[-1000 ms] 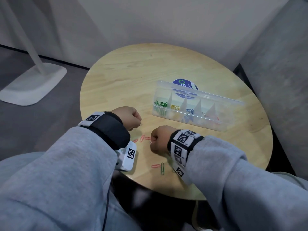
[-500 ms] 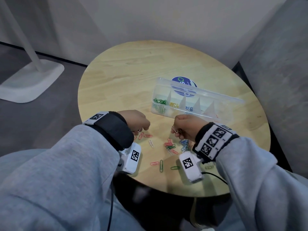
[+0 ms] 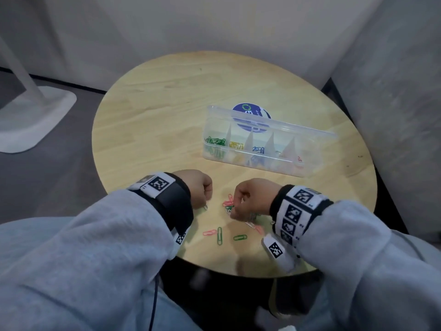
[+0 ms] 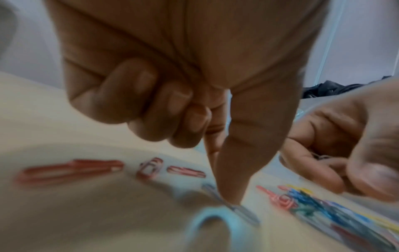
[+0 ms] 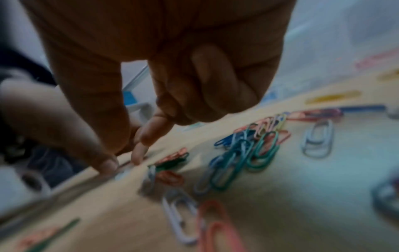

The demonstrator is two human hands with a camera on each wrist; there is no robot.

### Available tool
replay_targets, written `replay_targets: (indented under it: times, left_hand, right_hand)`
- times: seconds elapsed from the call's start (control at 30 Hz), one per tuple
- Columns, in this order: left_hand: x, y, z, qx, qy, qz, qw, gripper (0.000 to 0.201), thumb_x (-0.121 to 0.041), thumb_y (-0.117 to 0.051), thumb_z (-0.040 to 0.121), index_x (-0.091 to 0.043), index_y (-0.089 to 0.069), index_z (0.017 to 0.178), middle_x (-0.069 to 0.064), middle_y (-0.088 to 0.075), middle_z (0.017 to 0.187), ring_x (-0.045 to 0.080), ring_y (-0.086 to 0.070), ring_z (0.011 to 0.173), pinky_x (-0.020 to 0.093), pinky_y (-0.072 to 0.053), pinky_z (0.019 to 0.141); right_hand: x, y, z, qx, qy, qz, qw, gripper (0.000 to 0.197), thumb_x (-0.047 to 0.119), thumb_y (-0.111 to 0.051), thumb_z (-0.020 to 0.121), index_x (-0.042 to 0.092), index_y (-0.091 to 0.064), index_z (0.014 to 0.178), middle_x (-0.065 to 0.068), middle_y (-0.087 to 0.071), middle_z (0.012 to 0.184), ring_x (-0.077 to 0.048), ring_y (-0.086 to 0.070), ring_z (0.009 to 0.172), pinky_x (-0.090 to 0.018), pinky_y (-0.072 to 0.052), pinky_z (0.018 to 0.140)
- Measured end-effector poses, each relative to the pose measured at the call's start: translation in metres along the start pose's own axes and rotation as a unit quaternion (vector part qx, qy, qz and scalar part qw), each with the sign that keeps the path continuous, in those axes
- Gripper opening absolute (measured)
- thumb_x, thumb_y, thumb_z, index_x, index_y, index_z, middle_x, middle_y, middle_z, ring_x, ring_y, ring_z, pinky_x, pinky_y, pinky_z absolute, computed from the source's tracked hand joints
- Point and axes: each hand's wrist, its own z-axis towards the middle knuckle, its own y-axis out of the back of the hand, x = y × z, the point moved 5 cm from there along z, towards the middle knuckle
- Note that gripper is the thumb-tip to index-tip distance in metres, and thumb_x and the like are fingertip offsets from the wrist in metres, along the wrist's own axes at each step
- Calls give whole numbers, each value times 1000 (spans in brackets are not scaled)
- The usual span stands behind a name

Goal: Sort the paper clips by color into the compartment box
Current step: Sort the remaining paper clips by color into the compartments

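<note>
Clips (image 3: pixel 228 204) lie loose on table (image 3: pixel 152 120) near compartment box (image 3: pixel 267 149). Left hand (image 3: pixel 199 187) pinches down on silver clip (image 4: pixel 241 210), thumb and forefinger closing. Right hand (image 3: pixel 250 199) curled; hold unclear. Light, slippery wire, likely tangled; pinch one loop end.

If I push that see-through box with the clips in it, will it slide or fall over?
The compartment box would probably slide: it looks like thin, light plastic on a smooth wooden table. It is long and low, so tipping seems unlikely. Its lid stands open at the back, so a hard shove might jostle the sorted clips.
</note>
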Motion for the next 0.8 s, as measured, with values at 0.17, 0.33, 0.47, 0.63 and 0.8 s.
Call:
replay_targets:
  times: [0.17,0.33,0.47,0.63,0.8]
  left_hand:
    - [0,-6,7,11,-6,42,999,22,-12,-61,79,-24,-50,65,-11,-48,66,9,-47,66,21,-30,49]
    - [-1,-9,12,29,-3,58,998,24,-14,-63,81,-23,-51,63,-10,-51,65,14,-51,76,22,-35,53]
    - [1,-11,11,34,13,42,998,18,-13,-61,80,-21,-55,64,-6,-57,70,17,-54,75,24,-40,62]
    - [1,-7,6,19,19,-31,999,19,-13,-55,78,-20,-53,60,-6,-54,64,15,-51,66,22,-41,61]
    - [-3,12,6,9,-5,-200,980,23,-15,-62,85,-18,-52,65,-2,-52,61,8,-46,47,16,-38,48]
  right_hand:
    - [14,-9,3,3,1,-145,989,17,34,-66,79,22,-55,73,6,-57,77,-17,-57,80,-25,-45,65]
    - [17,-13,9,-2,-5,-181,983,6,20,-52,80,23,-58,80,8,-52,66,-11,-46,57,-21,-36,49]
    - [14,-12,8,10,3,-161,987,10,18,-56,76,23,-55,68,6,-55,68,-17,-55,68,-25,-49,62]
    - [-6,7,-4,22,-21,42,999,14,13,-68,74,20,-59,65,7,-59,63,-9,-53,58,-22,-49,59]
    - [-48,45,-6,-47,-60,326,942,22,-6,-56,83,7,-53,66,-12,-57,65,-17,-49,50,-19,-43,43]
